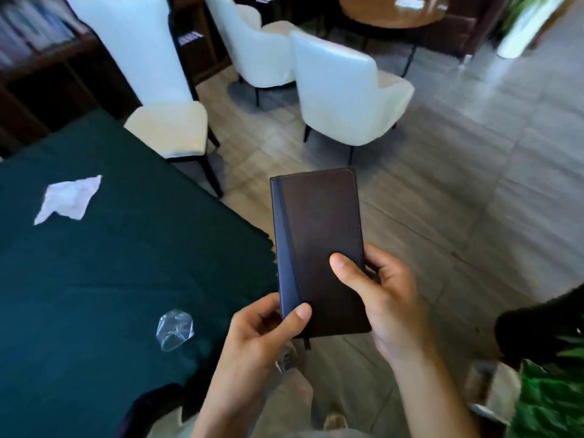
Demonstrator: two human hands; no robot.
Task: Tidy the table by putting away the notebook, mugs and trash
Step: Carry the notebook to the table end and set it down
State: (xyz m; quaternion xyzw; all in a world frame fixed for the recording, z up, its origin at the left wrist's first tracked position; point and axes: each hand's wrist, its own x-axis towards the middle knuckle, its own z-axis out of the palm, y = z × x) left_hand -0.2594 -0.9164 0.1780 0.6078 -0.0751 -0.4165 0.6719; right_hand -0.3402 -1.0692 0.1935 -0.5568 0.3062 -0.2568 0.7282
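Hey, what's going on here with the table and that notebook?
A person is holding a closed dark notebook in both hands, the left hand at its lower corner and the right hand along its side, off the table's edge above the floor. On the green-covered table a crumpled white tissue and a clear plastic wrapper remain. No mugs are in view.

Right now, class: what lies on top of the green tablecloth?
On the green tablecloth lie a crumpled white tissue and a scrap of clear plastic. No mugs show here. The cloth hides the tabletop beneath, and the table's left part is out of frame.
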